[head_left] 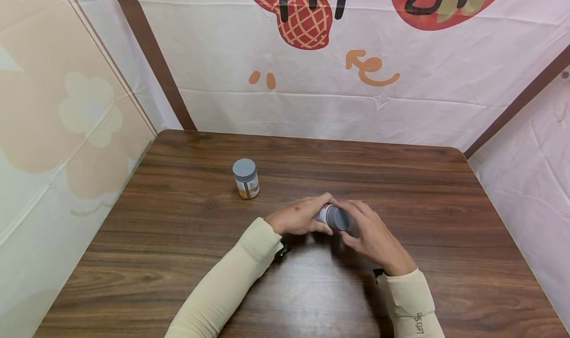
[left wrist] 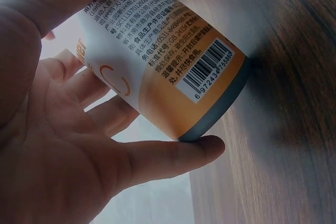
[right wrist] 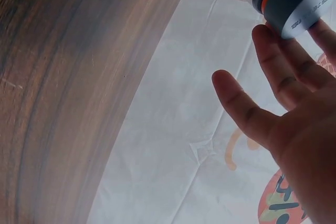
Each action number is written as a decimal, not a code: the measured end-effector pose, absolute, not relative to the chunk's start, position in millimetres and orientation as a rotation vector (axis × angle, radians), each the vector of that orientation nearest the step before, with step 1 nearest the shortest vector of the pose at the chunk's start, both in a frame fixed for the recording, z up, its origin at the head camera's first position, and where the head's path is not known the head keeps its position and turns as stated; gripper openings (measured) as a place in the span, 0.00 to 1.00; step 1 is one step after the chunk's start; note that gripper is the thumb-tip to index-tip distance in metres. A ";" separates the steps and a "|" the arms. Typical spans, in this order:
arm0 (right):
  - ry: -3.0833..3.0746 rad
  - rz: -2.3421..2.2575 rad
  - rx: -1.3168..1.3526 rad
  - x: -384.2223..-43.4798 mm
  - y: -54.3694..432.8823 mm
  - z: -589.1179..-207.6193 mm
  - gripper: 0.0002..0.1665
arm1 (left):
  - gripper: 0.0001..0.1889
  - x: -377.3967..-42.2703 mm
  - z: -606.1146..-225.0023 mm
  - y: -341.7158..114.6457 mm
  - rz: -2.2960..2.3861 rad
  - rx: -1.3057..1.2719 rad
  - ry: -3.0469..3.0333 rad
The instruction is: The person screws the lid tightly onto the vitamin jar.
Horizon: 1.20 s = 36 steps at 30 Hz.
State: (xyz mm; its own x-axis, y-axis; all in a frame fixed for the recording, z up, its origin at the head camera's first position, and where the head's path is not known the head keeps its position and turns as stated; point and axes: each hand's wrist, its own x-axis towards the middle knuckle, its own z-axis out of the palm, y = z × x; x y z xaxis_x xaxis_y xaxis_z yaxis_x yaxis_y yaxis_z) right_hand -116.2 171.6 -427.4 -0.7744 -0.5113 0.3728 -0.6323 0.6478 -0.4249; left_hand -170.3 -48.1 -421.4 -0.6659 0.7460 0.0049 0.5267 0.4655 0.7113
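Between the two hands, a small jar is tilted, with its grey lid toward the right hand. The left hand grips the jar's body; thumb and fingers lie on opposite sides, and one finger touches the dark bottom rim in the left wrist view. White and orange, the label carries small print and a barcode. My right hand holds the dark lid between thumb and fingers, while one finger stands away from it. An orange-red ring shows at the lid in the right wrist view.
A second jar with a grey lid stands upright on the wooden table, left of the hands and farther back. Behind the table's far edge hangs a white printed cloth, and more cloth hangs at both sides.
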 end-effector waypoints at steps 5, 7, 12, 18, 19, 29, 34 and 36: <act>-2.669 0.823 0.919 -115.6 171.2 -425.5 0.41 | 0.28 -170.2 -422.1 -48.5 1.025 1.082 2.401; -2.679 0.828 0.911 -115.3 171.0 -425.4 0.41 | 0.28 -170.2 -422.2 -48.5 1.028 1.081 2.393; -2.680 0.841 0.900 -115.0 171.0 -426.6 0.40 | 0.28 -170.1 -421.8 -48.7 1.027 1.082 2.389; -2.646 0.861 0.911 -115.6 170.3 -427.4 0.39 | 0.28 -170.3 -422.6 -49.4 1.036 1.096 2.387; -2.642 0.858 0.914 -115.7 170.2 -427.6 0.38 | 0.28 -170.3 -422.7 -49.5 1.037 1.098 2.388; -2.573 0.796 0.985 -116.9 171.0 -428.6 0.40 | 0.26 -170.2 -423.5 -49.3 1.040 1.089 2.391; -2.567 0.801 1.006 -116.9 171.7 -428.3 0.39 | 0.26 -170.3 -423.5 -48.9 1.043 1.086 2.384; -2.574 0.810 1.008 -116.6 171.8 -428.0 0.39 | 0.26 -170.4 -423.4 -48.8 1.045 1.085 2.381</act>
State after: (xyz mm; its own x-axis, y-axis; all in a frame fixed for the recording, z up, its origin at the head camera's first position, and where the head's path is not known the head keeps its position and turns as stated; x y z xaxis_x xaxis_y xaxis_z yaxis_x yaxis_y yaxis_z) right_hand -116.6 171.8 -428.0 -0.7255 -0.5420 0.4241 -0.6872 0.6041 -0.4036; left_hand -170.4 -48.8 -423.4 -0.6589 0.7522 0.0092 0.5158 0.4429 0.7333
